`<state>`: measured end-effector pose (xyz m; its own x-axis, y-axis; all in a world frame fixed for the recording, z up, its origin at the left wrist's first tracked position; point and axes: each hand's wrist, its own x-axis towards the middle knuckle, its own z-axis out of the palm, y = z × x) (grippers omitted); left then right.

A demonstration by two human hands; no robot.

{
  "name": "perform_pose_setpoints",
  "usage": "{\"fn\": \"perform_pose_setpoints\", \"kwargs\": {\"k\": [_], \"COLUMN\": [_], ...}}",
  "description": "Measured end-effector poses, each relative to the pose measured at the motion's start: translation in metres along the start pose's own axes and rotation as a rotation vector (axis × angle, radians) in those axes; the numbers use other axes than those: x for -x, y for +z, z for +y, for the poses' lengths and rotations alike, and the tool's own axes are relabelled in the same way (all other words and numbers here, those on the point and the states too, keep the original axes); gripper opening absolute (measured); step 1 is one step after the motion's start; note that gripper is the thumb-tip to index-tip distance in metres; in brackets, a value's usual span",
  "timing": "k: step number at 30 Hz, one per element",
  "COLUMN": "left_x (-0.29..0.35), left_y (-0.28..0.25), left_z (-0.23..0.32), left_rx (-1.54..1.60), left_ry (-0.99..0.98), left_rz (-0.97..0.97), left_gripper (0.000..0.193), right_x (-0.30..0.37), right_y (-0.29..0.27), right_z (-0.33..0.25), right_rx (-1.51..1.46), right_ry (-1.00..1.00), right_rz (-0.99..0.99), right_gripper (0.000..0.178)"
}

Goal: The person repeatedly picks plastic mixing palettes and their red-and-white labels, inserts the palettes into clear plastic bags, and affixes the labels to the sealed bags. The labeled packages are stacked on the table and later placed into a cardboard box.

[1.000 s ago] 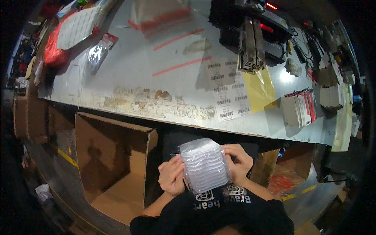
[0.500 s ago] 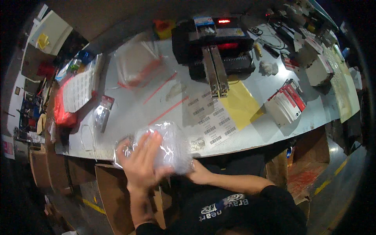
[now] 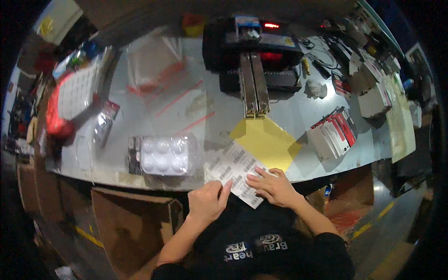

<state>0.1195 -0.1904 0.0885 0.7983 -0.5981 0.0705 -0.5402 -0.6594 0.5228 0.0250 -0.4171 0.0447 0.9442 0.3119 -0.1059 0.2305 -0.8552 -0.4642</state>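
Observation:
A white sheet of barcode labels (image 3: 234,170) lies at the front edge of the table, its near corner reaching past that edge. My right hand (image 3: 273,186) rests on the sheet's right side with the fingers stretched out and apart. At the sheet's left edge is my left hand (image 3: 208,200), its fingers curled in and the thumb close against them. What those fingers pinch, if anything, is hidden. Left of the sheet, a clear plastic-wrapped pack of white rounded pieces (image 3: 164,155) lies flat on the table, apart from both hands.
Beyond the sheet lies yellow paper (image 3: 268,140), under metal rails (image 3: 253,88) jutting from a black machine (image 3: 261,44). Red-and-white cards (image 3: 333,133) stand stacked at right. Clear bags (image 3: 154,60) and a red bag with a label sheet (image 3: 77,100) lie left. A cardboard box (image 3: 133,224) stands below the table.
The wrapped pack has left my hands and now lies on the table. Both hands have moved right to the label sheet, which has shifted toward me and left, baring more yellow paper.

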Motion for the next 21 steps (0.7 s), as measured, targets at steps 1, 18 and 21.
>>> {"fn": "perform_pose_setpoints", "kwargs": {"k": [1, 18, 21], "left_x": [0.011, -0.001, -0.019], "left_y": [0.007, 0.051, 0.065], "left_z": [0.000, -0.006, 0.000], "left_rx": [-0.038, 1.025, 0.934], "left_ry": [-0.116, -0.304, -0.283], "left_rz": [-0.138, -0.438, -0.369], "left_gripper": [0.034, 0.027, 0.036], "right_x": [0.012, -0.063, -0.062], "right_y": [0.001, 0.004, 0.003], "right_z": [0.004, -0.003, 0.000], "right_rx": [-0.072, -0.458, -0.691], "right_ry": [-0.010, 0.285, 0.338], "right_rz": [0.021, 0.524, 0.533], "right_gripper": [0.034, 0.013, 0.018]}}
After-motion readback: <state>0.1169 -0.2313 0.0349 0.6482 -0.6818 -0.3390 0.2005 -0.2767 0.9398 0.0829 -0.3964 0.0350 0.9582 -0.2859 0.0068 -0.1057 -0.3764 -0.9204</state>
